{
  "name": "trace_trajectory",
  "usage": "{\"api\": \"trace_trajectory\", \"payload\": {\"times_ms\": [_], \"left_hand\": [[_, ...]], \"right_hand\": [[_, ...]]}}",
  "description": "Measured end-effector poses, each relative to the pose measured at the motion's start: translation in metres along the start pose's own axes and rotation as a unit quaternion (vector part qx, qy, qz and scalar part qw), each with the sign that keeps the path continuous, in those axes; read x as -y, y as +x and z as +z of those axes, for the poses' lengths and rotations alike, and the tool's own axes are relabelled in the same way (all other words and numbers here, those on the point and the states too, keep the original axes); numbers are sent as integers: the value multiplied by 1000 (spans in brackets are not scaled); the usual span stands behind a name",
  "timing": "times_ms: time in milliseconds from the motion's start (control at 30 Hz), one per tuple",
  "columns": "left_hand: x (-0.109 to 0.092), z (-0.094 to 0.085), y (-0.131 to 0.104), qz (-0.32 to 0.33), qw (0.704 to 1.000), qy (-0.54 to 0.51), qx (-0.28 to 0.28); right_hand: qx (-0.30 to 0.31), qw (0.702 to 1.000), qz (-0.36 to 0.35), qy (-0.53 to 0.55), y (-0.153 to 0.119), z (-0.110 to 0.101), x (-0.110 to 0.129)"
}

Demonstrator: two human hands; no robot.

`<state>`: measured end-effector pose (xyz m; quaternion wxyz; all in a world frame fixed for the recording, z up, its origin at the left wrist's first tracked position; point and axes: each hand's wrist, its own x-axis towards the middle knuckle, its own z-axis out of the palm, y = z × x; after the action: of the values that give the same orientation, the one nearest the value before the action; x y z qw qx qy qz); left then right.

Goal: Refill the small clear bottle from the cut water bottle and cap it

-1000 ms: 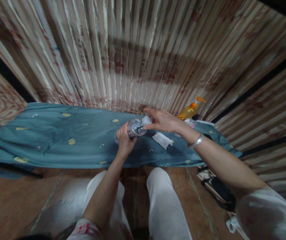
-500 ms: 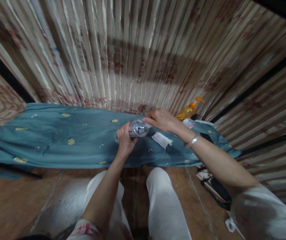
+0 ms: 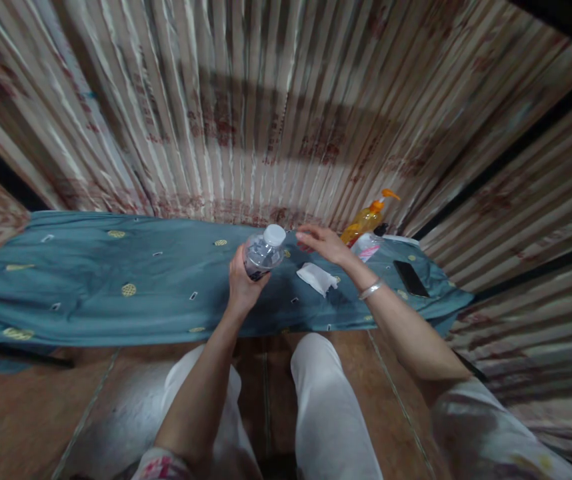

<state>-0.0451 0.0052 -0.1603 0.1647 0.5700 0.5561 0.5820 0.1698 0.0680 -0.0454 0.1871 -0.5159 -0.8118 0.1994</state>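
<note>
The left hand [image 3: 243, 283] was wrapped around the lower body of a clear plastic bottle [image 3: 263, 252], fingers closed on it, holding it tilted with its white cap [image 3: 275, 235] up and toward the right. The bottle was lifted just above the bench [image 3: 91, 287], which was covered with a teal cloth dotted with small yellow and white motifs. The right hand [image 3: 322, 244] was open and held nothing, fingers loosely spread, just to the right of the cap and apart from it; a silver bangle [image 3: 370, 289] sat on its wrist. Below that hand a crumpled white tissue [image 3: 317, 277] lay on the cloth. Further right, near the wall, stood an orange pump bottle [image 3: 366, 219], with a small white and pink item [image 3: 366, 246] just in front of it, too blurred to tell. A dark phone [image 3: 411, 278] lay flat near the bench's right end. Behind everything rose a wall of striped, corrugated sheeting [image 3: 276, 120]. The person's white-trousered knees [image 3: 311, 373] showed below the bench
</note>
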Motion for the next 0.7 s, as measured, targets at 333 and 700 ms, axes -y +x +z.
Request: {"api": "trace_trajectory", "payload": {"times_ms": [333, 700], "left_hand": [[-11, 14, 0, -148, 985, -76, 49], [0, 22, -2, -126, 988, -77, 56]], "right_hand": [[15, 973, 172, -152, -40, 84, -78], [-92, 988, 122, 8, -10, 96, -66]]}}
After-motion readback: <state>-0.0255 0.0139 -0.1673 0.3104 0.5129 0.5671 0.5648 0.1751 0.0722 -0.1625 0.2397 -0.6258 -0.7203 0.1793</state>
